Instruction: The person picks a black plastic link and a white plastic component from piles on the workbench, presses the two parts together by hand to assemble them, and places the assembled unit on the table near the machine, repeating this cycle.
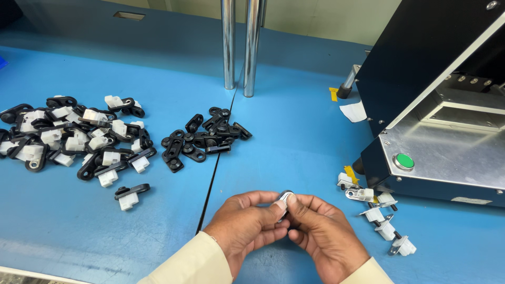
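Small part [284, 198], black with a pale metal piece showing at the top, pinched between the thumbs and forefingers of both hands low in the middle of the blue table [294, 131]; mostly hidden by the fingertips. Left hand [246, 223] closed on it from the left, right hand [323, 234] closed on it from the right, thumbs touching. Cream sleeves [192, 263] at both wrists. Loose black brackets [202, 139], heaped just beyond the hands. Larger heap of black-and-white assemblies [79, 139], well apart at far left. White and metal finished pieces [379, 215], near the right hand. Black machine [436, 105] with steel plate and green button [404, 161], at right. Two chrome posts [239, 47], behind.
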